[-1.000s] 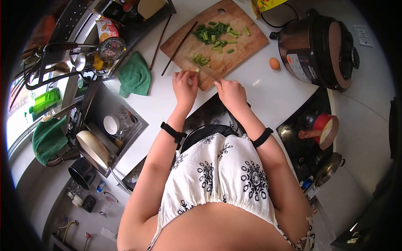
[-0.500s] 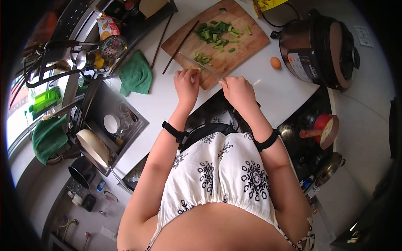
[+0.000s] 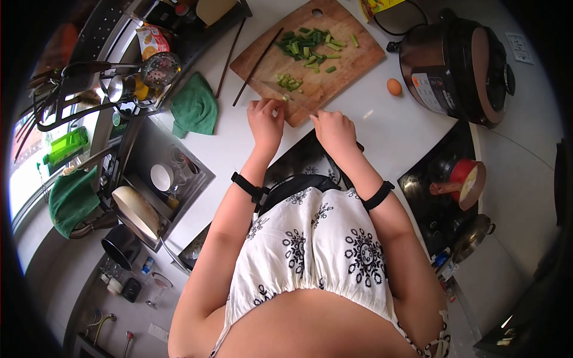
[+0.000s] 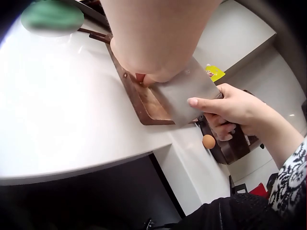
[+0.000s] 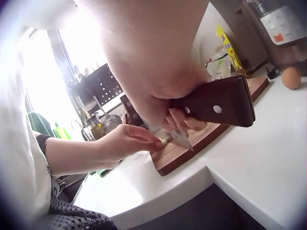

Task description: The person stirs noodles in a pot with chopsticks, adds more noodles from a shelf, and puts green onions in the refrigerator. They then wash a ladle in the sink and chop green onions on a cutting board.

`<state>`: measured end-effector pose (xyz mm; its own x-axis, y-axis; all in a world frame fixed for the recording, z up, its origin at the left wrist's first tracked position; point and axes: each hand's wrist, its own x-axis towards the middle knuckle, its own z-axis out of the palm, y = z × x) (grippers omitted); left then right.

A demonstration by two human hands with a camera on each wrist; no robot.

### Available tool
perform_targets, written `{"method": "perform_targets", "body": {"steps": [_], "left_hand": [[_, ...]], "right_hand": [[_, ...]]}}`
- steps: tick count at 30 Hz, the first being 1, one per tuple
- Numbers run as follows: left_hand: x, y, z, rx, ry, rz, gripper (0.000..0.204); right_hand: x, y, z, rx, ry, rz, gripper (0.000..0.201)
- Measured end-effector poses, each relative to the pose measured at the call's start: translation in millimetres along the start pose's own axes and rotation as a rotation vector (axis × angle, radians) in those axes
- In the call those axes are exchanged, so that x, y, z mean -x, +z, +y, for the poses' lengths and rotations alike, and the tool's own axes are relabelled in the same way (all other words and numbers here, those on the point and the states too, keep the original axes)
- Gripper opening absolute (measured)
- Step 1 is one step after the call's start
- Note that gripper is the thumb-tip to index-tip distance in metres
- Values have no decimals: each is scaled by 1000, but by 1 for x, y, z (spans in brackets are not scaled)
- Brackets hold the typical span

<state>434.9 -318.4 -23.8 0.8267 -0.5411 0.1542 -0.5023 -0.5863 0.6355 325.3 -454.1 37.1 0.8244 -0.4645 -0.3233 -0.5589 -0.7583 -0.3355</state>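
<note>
A wooden cutting board [image 3: 352, 64] lies on the counter. My right hand [image 3: 336, 131] grips the dark riveted handle [image 5: 220, 101] of a cleaver, its thumb along the broad steel blade [image 4: 187, 93]. The blade reaches over the board's near corner, beside my left hand [image 3: 265, 125]. With fingertips at that corner, my left hand pinches a small scallion piece [image 5: 166, 141] close to the blade. Finely cut scallion bits [image 3: 289, 82] sit just beyond the blade. Farther up the board are longer green scallion pieces [image 3: 307, 46].
A dark chopstick [image 3: 258, 67] lies across the board's left side, another [image 3: 230, 58] on the counter. Left are a green cloth [image 3: 194, 106] and the sink [image 3: 200, 174]. An egg [image 3: 394, 87] sits near the electric cooker [image 3: 436, 65]; a red pan [image 3: 465, 182] stands on the stove.
My right hand with the cleaver shifted slightly right, then came partway back left toward my left hand. The left hand has stayed at the board's near corner.
</note>
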Motion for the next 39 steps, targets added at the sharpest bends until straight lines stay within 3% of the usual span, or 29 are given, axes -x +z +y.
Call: {"method": "perform_targets", "body": {"steps": [9, 18, 27, 39], "left_hand": [[1, -2, 9, 6, -44, 61, 8], [-1, -4, 7, -15, -67, 38, 5], [0, 0, 1, -55, -4, 18, 7], [-3, -1, 4, -56, 2, 14, 6]], "right_hand": [[-1, 0, 5, -215, -1, 85, 31], [7, -34, -5, -25, -24, 4, 29], [2, -11, -2, 60, -36, 8, 27], [-1, 0, 4, -249, -9, 66, 33]]}}
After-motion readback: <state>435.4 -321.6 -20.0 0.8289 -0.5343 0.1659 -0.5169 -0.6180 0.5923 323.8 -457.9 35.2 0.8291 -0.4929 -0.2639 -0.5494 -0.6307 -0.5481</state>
